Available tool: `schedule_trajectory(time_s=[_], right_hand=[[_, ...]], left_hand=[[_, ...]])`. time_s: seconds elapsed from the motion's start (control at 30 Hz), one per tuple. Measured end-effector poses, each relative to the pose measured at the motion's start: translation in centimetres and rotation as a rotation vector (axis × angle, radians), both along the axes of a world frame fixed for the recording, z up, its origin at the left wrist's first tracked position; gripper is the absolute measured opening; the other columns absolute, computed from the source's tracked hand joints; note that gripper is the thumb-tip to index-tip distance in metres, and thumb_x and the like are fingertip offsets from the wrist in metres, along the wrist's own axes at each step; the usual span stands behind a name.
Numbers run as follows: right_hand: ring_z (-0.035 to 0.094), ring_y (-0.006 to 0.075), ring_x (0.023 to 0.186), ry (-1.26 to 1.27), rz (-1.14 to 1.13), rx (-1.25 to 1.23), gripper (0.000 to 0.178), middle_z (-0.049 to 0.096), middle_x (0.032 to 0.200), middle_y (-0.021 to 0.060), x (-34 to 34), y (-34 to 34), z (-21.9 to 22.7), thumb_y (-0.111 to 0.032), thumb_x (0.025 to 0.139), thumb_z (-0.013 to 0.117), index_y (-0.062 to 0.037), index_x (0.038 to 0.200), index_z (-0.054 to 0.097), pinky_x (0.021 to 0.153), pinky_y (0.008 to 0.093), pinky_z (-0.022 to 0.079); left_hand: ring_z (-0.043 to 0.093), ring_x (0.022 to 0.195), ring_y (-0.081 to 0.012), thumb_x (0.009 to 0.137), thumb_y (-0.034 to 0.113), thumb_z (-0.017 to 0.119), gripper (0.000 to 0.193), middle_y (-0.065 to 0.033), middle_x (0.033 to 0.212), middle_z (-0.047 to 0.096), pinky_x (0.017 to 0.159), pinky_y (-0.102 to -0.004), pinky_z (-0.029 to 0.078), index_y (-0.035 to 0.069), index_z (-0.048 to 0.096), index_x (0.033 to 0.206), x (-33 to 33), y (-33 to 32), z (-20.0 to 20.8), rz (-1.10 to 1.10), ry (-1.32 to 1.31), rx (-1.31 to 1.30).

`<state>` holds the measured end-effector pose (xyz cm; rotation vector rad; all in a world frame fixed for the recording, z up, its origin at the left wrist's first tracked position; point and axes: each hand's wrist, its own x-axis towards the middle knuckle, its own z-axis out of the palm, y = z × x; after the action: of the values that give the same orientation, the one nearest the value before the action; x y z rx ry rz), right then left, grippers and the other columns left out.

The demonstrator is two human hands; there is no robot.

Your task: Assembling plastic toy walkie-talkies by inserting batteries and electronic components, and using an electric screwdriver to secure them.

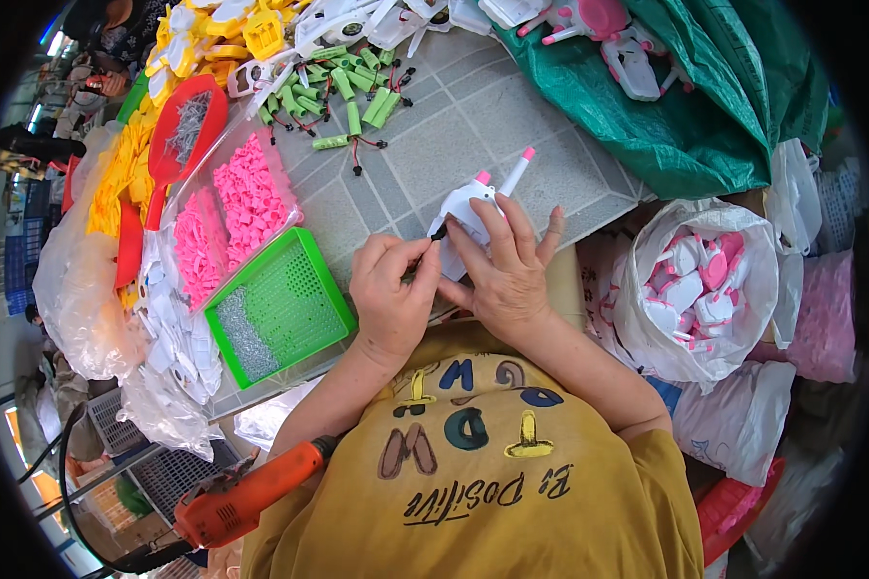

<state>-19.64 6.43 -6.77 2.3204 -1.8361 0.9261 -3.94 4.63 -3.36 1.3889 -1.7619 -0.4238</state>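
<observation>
White plastic makes up the one housing [462, 205] being worked on, which sits on the table [468, 111] near its front edge, between two bare hands. The right hand [507, 280] grips it from above, its thumb low and its other fingers fanned across, hiding much of the body. The left hand [393, 289] has its fingertips drawn together at one small black piece [439, 233] on the housing's left side; whether they pinch it, I cannot tell. The housing looks smooth and rounded, with one pink tip on top; one white rod [516, 174], also pink-ended, slants out beyond the right fingers.

Farther off lie one green basket [290, 309] with small silvery pieces, two clear bags of pink parts [251, 188], and one red scoop [166, 172] of grey metal pins. Green cylinders [344, 84] with wires number well over a dozen, too heaped to count exactly. To the right stands one white sack [765, 289] of white-and-pink pieces, below one green sack [589, 125]. One orange power tool [251, 494] is at lower left.
</observation>
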Motion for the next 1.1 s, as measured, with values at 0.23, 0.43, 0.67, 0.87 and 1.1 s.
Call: schedule_trajectory(time_s=[0.23, 0.43, 0.67, 0.87, 1.1], right_hand=[[0.040, 0.0280, 0.142, -0.001, 0.001, 0.010, 0.052, 0.048, 0.146, 0.0053, 0.0, 0.0, 0.2, -0.051, 0.078, 0.074, -0.0197, 0.120, 0.074, 0.117, 0.0718, 0.006], [0.042, 0.0279, 0.140, -0.014, 0.006, 0.001, 0.052, 0.049, 0.146, 0.0052, 0.1, 0.0, 0.1, -0.051, 0.078, 0.074, -0.0189, 0.119, 0.074, 0.118, 0.0701, 0.006], [0.045, 0.0292, 0.137, -0.083, 0.029, -0.021, 0.051, 0.054, 0.141, 0.0048, -0.2, -0.4, 0.2, -0.048, 0.079, 0.074, -0.0176, 0.120, 0.074, 0.119, 0.0650, 0.011], [0.046, 0.0301, 0.136, -0.136, 0.069, 0.005, 0.053, 0.055, 0.141, 0.0037, -0.4, -0.6, 0.3, -0.047, 0.079, 0.074, -0.0167, 0.123, 0.073, 0.119, 0.0617, 0.016], [0.044, 0.0336, 0.139, -0.180, 0.078, -0.004, 0.070, 0.050, 0.146, 0.0103, -0.5, -0.4, 0.1, -0.050, 0.072, 0.081, -0.0138, 0.131, 0.065, 0.116, 0.0669, 0.019]], left_hand=[[0.059, 0.072, -0.0247, 0.080, 0.004, 0.081, 0.012, -0.0063, 0.081, 0.061, 0.068, -0.0367, 0.047, 0.006, 0.073, 0.088, 0.0, -0.1, -0.1, -0.003, -0.017, -0.004], [0.059, 0.072, -0.0254, 0.080, 0.005, 0.081, 0.012, -0.0060, 0.081, 0.061, 0.068, -0.0379, 0.046, 0.006, 0.072, 0.089, -0.1, -0.2, -0.2, -0.013, -0.045, -0.004], [0.059, 0.075, -0.0279, 0.080, 0.004, 0.079, 0.013, -0.0074, 0.085, 0.061, 0.069, -0.0396, 0.047, 0.006, 0.070, 0.089, -0.4, -0.7, -0.3, -0.031, -0.091, -0.009], [0.060, 0.075, -0.0296, 0.081, 0.004, 0.077, 0.012, -0.0080, 0.086, 0.061, 0.068, -0.0414, 0.046, 0.007, 0.069, 0.089, -0.6, -1.3, -0.1, -0.059, -0.143, -0.019], [0.063, 0.072, -0.0244, 0.081, 0.002, 0.079, 0.013, -0.0085, 0.086, 0.063, 0.068, -0.0371, 0.049, 0.003, 0.073, 0.092, -0.2, -0.7, 0.8, -0.059, -0.051, 0.079]])
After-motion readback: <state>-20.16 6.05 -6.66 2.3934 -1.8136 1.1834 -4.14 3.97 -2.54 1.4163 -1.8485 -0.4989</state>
